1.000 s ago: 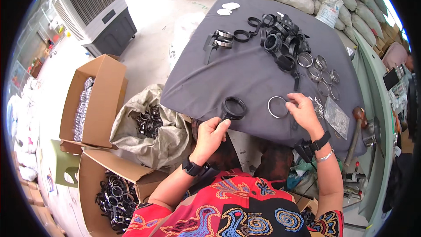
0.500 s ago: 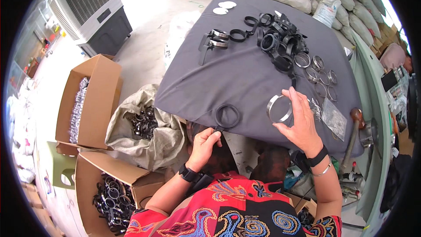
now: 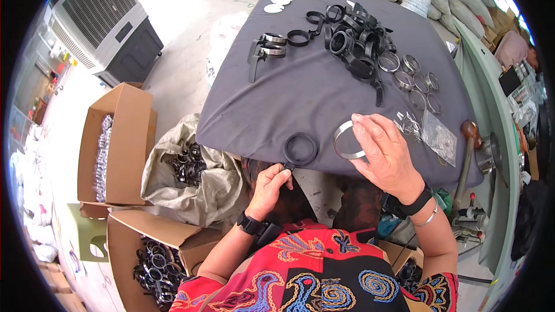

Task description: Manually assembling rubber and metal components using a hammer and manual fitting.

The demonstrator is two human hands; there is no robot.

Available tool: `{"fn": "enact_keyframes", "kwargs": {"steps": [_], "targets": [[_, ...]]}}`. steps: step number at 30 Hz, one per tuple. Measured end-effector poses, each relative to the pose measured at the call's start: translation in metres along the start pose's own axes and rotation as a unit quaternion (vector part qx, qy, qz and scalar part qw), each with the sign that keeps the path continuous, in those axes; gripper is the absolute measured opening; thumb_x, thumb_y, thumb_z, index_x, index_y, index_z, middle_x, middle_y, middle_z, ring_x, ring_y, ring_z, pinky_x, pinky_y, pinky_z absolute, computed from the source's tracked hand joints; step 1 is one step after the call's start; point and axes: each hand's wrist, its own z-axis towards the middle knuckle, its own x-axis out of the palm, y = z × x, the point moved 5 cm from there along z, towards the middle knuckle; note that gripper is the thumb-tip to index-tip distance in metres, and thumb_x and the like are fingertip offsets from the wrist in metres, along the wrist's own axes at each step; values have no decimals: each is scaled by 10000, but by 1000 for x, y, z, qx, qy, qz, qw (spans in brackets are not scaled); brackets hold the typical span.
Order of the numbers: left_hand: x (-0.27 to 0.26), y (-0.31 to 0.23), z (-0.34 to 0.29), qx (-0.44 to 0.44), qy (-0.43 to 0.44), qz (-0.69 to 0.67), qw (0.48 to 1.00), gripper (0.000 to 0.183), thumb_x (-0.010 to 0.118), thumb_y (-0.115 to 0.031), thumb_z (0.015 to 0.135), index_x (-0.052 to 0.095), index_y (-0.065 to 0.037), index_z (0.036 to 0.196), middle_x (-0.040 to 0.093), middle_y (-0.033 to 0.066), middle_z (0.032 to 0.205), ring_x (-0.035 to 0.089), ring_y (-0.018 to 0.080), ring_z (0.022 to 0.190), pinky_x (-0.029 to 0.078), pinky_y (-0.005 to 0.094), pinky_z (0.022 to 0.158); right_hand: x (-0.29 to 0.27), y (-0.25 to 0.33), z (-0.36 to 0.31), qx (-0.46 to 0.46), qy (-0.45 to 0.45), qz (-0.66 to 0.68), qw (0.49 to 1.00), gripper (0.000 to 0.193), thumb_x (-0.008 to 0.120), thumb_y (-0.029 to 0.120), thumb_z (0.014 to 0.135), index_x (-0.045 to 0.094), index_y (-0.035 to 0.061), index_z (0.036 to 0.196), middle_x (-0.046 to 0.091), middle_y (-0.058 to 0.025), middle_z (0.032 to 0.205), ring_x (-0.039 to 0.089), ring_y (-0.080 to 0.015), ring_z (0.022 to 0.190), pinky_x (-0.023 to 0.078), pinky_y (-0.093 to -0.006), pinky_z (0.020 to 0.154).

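My left hand (image 3: 269, 188) pinches the short handle of a black ring (image 3: 300, 163) at the near edge of the table. The round part of that ring lies over the grey cloth. To its right, my right hand (image 3: 384, 153) grips a shiny metal ring (image 3: 341, 145) between thumb and fingers, held up on edge just above the cloth. A gap separates the two rings. Farther back sits a heap of black rings with handles (image 3: 358, 40). Several loose metal rings (image 3: 403, 81) lie to the right of the heap.
Small metal pins (image 3: 409, 125) and a clear bag of them (image 3: 439, 138) lie at the right, near a hammer (image 3: 466, 156). Black rings fitted with metal bands (image 3: 272, 45) and white discs (image 3: 279, 0) sit far left. Boxes (image 3: 130, 150) and a sack (image 3: 219, 190) stand left.
My right hand has moved left with the metal ring, bringing it closer to the black ring. My left hand keeps its hold. The whole view has shifted slightly.
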Motion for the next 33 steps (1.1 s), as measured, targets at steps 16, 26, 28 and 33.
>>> {"fn": "enact_keyframes", "kwargs": {"steps": [16, 26, 28, 33], "targets": [[-8, 5, 7, -10, 44, 9, 999, 245, 496, -180, 960, 571, -23, 787, 599, 57, 721, 554, 141, 696, 440, 276, 704, 6, -7, 8, 214, 90, 138, 963, 1090, 828, 114, 588, 232, 37, 1497, 571, -146, 1117, 528, -321, 999, 451, -402, 887], [-6, 1, 7, -25, 45, 5, 999, 234, 507, -184, 958, 572, -32, 793, 605, 54, 724, 553, 131, 690, 427, 258, 683, 36, -27, -1, 118, 163, 213, 956, 1032, 731, -11, 610, 206, 44, 1498, 547, -178, 1232, 522, -353, 1075, 438, -418, 964], [-5, -2, 7, -27, 43, 7, 999, 235, 512, -187, 958, 571, -35, 789, 605, 51, 722, 552, 129, 689, 423, 254, 675, 56, -41, -8, 130, 221, 218, 942, 1019, 717, -11, 618, 207, 47, 1499, 544, -179, 1237, 519, -352, 1084, 439, -420, 961], [-4, -5, 5, -34, 22, 18, 999, 244, 522, -183, 957, 571, -36, 769, 604, 44, 716, 546, 120, 685, 423, 257, 666, 81, -54, -24, 141, 291, 174, 930, 952, 709, -1, 639, 255, 27, 1476, 543, -183, 1262, 509, -351, 1136, 439, -405, 971]]}}
